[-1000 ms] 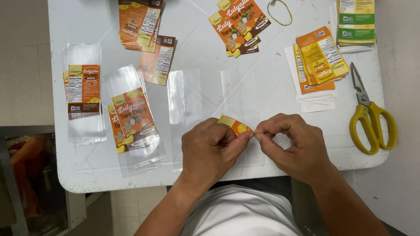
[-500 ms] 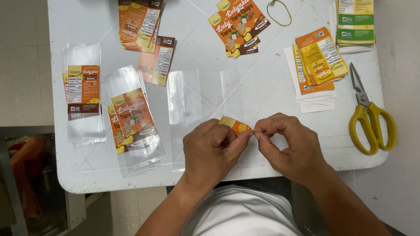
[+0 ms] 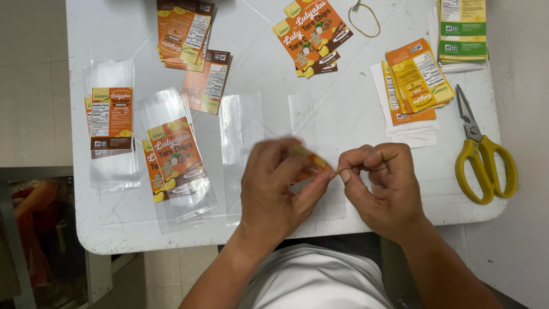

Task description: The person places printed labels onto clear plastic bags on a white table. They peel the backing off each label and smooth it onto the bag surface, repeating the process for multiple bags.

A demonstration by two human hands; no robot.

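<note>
Head view: the left hand (image 3: 280,189) pinches an orange label sticker (image 3: 309,163) over the white table (image 3: 343,109); the right hand (image 3: 380,186) pinches its edge, seemingly peeling. Two labelled clear bags (image 3: 171,166) lie finished at left; empty bags (image 3: 240,129) and label stacks (image 3: 417,80) wait.

A single head-worn camera looks steeply down, from close above, onto the white table (image 3: 343,114) before the person.
</note>
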